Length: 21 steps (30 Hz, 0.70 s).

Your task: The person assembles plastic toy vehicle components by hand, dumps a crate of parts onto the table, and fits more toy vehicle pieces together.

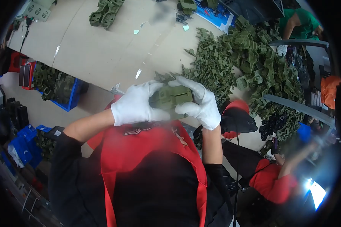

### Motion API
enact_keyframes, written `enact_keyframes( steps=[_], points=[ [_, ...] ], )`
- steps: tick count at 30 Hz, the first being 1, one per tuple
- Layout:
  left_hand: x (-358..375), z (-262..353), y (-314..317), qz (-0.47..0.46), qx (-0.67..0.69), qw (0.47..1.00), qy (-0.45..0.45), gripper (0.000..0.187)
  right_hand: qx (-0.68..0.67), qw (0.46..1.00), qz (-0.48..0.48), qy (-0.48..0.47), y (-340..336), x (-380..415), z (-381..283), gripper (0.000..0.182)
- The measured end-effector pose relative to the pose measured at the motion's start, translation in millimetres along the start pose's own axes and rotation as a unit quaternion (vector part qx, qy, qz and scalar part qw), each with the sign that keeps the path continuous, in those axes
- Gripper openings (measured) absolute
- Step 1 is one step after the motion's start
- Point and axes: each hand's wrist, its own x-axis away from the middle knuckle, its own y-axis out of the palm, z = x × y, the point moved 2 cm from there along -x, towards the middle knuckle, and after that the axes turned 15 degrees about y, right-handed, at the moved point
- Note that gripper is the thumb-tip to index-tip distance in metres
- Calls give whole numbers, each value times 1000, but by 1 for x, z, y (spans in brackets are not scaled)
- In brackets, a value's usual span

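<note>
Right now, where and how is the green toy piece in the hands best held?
Probably by opposite ends, coming from left and right: the green toy piece spans the gap between the left hand and right hand, and gripping there leaves its blocky top uncovered.

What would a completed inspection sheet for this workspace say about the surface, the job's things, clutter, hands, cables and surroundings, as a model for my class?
Surface: pale table with a few shiny streaks.
Job's things: a green vehicle-shaped part in hand; a large heap of green parts to the right.
Clutter: small pale scraps on the table.
Hands: left hand and right hand, both white-gloved, grip the vehicle-shaped part from opposite sides.
Cables: a thin black cord at lower right; its connections cannot be told.
Surroundings: loaded blue bin at left; co-worker in red, lower right; co-worker in green, upper right.
</note>
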Motion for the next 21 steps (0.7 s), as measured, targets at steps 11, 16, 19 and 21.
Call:
enact_keyframes(
  steps=[11, 16, 19, 21],
  points=[
    [2, 14, -4, -15, 112, 993, -31, 78, 77, 995, 57, -35, 11, 9, -16, 54],
    [2, 4, 0, -17, 94, 995, -34, 78, 9, 999, 40, -23, 13, 6, -17, 52],
    [0, -4, 6, -18, 197, 977, -73, 78, 3, 995, 93, 18, 24, 7, -18, 56],
    [1, -6, 8, 12, 232, 971, -57, 74, 60, 988, 137, 31, 26, 8, -12, 58]
  ],
)
